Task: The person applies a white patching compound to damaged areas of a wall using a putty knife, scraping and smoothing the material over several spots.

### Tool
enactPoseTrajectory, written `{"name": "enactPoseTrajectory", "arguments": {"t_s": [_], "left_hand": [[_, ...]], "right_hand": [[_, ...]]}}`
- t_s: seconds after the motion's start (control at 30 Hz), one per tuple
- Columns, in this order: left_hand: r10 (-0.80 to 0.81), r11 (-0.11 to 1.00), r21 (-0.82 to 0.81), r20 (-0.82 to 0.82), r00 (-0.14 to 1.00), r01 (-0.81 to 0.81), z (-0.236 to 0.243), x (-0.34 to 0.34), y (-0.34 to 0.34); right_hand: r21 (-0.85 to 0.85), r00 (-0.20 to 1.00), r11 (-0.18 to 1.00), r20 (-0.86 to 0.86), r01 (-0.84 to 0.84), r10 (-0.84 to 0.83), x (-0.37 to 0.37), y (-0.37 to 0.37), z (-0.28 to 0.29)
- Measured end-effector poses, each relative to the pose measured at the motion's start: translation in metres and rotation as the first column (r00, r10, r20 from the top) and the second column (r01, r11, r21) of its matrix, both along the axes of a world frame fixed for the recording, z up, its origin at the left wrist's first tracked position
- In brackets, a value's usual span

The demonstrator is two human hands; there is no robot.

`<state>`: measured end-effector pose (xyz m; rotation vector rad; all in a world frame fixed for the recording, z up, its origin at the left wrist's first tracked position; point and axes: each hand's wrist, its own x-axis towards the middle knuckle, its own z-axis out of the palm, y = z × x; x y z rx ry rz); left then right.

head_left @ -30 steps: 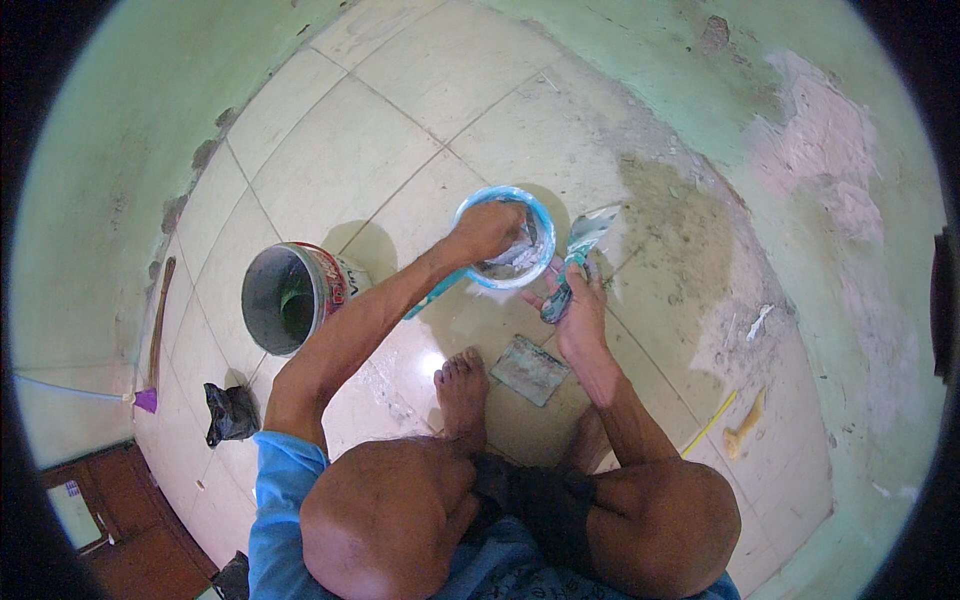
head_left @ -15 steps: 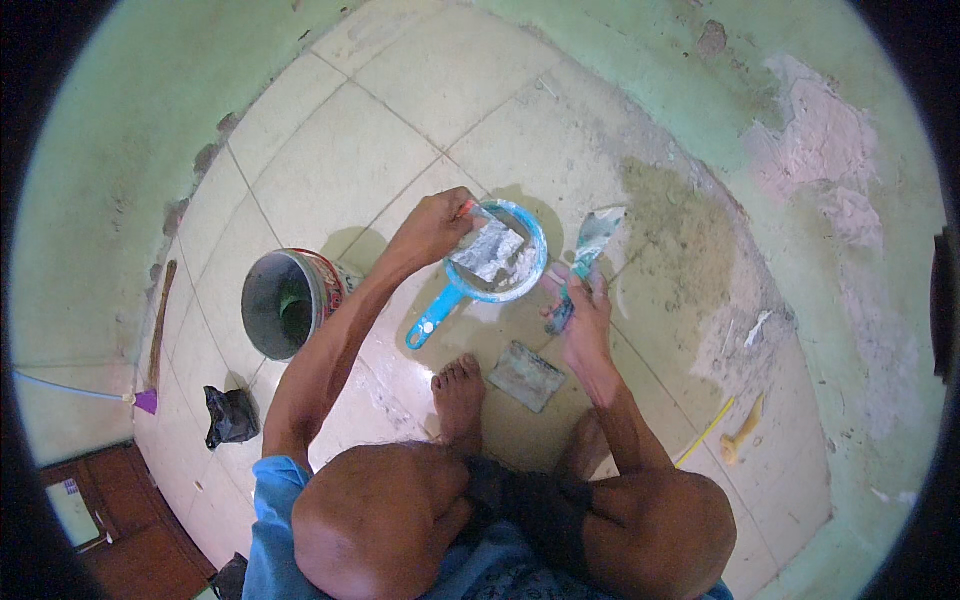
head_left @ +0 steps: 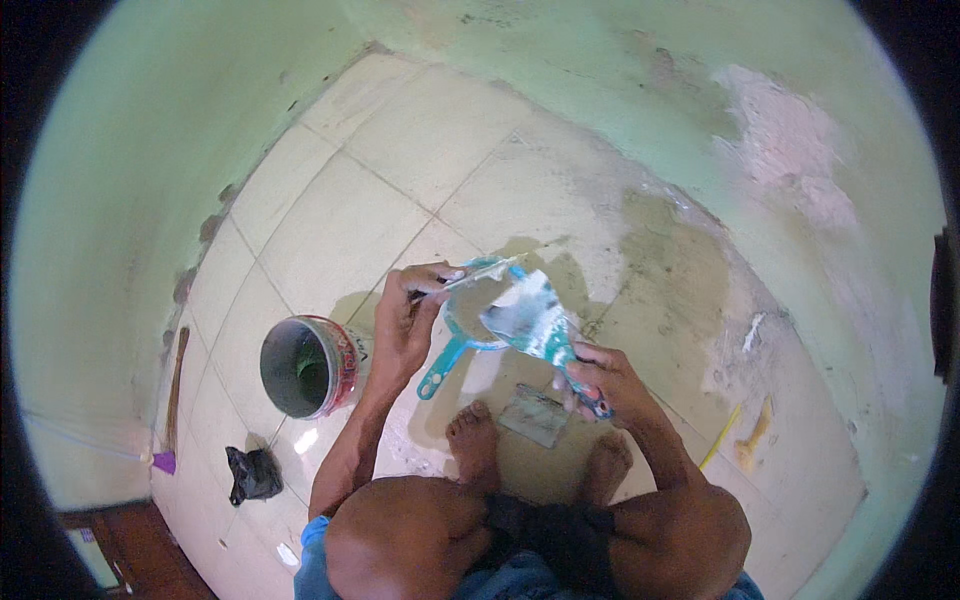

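Note:
My left hand is closed on a thin flat scraper, tilted nearly edge-on, with pale paste on it. My right hand grips the handle of a putty knife, whose broad blade is smeared with white and turquoise. Both tools are above a blue long-handled dipper on the floor, which holds greyish-white paste. The blade hides part of the dipper's rim and contents. A flat grey plate lies on the tiles between my feet.
A paint bucket stands on the left, near a black plastic bag and a stick broom. At right lie a yellow strip and a yellowish tool. The green wall bears a pinkish patch.
My left hand has turned the scraper from face-up to nearly edge-on. The putty knife in my right hand has swung left over the dipper. The view has shifted slightly.

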<state>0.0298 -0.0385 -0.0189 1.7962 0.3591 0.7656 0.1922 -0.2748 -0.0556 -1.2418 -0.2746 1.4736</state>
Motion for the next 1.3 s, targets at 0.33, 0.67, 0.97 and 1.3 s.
{"name": "enactPoseTrajectory", "arguments": {"t_s": [0.33,0.67,0.97,1.3], "left_hand": [[0.02,0.781,0.614,-0.211,0.977,0.116,-0.005,0.004,-0.008],[0.172,0.928,0.362,-0.21,0.962,-0.087,-0.039,-0.009,0.003],[0.355,0.895,-0.216,-0.187,0.916,-0.391,-0.026,-0.031,-0.029],[-0.274,0.904,-0.423,-0.468,0.84,0.059,-0.2,-0.036,-0.108]], "right_hand": [[0.341,0.981,0.935,-0.193,0.094,-0.028,0.007,0.01,-0.005],[0.441,0.976,0.891,-0.216,0.112,-0.016,-0.001,0.005,-0.018],[0.407,0.886,0.864,0.221,0.296,-0.408,0.052,-0.034,0.078],[0.382,-0.589,0.858,0.799,0.344,-0.119,0.15,-0.059,0.301]]}}
